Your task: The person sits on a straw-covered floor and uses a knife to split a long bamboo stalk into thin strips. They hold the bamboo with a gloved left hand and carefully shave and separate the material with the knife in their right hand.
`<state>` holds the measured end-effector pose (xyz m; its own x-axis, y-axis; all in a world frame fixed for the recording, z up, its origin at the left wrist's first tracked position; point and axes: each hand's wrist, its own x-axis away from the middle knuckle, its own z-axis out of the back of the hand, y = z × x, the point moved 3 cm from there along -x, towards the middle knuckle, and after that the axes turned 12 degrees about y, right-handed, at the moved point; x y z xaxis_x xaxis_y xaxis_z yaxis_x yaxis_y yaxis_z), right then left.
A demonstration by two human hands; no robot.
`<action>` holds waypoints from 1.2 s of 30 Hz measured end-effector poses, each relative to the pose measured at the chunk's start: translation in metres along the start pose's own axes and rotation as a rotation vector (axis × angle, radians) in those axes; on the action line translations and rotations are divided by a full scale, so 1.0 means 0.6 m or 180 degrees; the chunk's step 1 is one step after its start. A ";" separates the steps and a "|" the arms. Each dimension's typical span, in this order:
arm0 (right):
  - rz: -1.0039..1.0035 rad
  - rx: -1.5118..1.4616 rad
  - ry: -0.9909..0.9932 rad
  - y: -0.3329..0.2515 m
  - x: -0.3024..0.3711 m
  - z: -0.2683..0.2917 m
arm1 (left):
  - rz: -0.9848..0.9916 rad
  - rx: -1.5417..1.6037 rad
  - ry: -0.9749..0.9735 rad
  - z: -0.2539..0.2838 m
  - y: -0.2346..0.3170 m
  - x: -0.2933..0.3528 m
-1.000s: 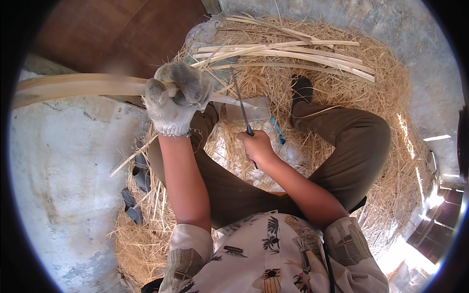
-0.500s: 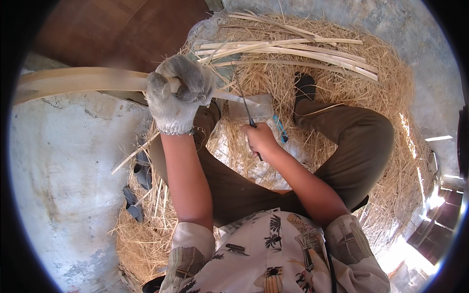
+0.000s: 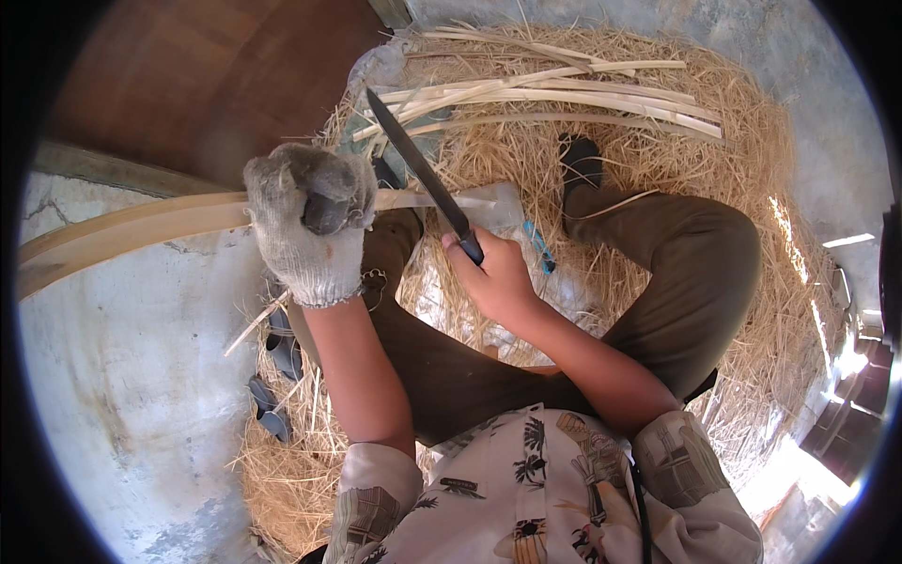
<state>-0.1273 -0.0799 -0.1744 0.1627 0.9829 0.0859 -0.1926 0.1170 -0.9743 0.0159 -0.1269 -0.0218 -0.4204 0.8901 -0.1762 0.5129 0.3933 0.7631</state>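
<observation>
in left hand (image 3: 315,226), pale strip (image 3: 141,222); in right hand (image 3: 500,274), 1 knife (image 3: 419,164)

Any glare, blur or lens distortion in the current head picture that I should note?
Head view: sunlight blows out the lower right and streaks the straw at the right; head view: fisheye rim black with bluish fringing; head view: knife and gloved left hand look reasonably sharp.

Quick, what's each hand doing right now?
Left hand: gloved, closed around the strip.
Right hand: bare, closed on the knife by its handle, blade pointing up and left in the picture.
</observation>
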 end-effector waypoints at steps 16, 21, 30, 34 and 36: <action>-0.0335 0.0809 0.0566 0.140 -0.038 -0.010 | -0.0621 -0.0463 -0.0465 -0.051 0.024 0.013; -0.0339 0.0735 0.0284 0.151 -0.045 -0.015 | -0.0236 -0.0119 -0.0454 -0.045 0.026 0.028; 0.0025 -0.0036 0.0503 0.070 -0.026 -0.003 | -0.0583 -0.0478 0.0468 -0.005 0.009 0.025; -0.0455 0.1256 0.0273 0.172 -0.044 -0.013 | -0.0549 -0.0475 0.0407 -0.015 0.006 0.026; -0.0544 0.1237 0.0281 0.177 -0.046 -0.014 | -0.0554 -0.0483 0.0393 -0.015 0.007 0.026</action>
<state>-0.1440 -0.0958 -0.2822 0.3028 0.9308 0.2046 -0.5030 0.3384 -0.7952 0.0046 -0.1134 -0.0155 -0.5853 0.7735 -0.2430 0.3105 0.4907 0.8141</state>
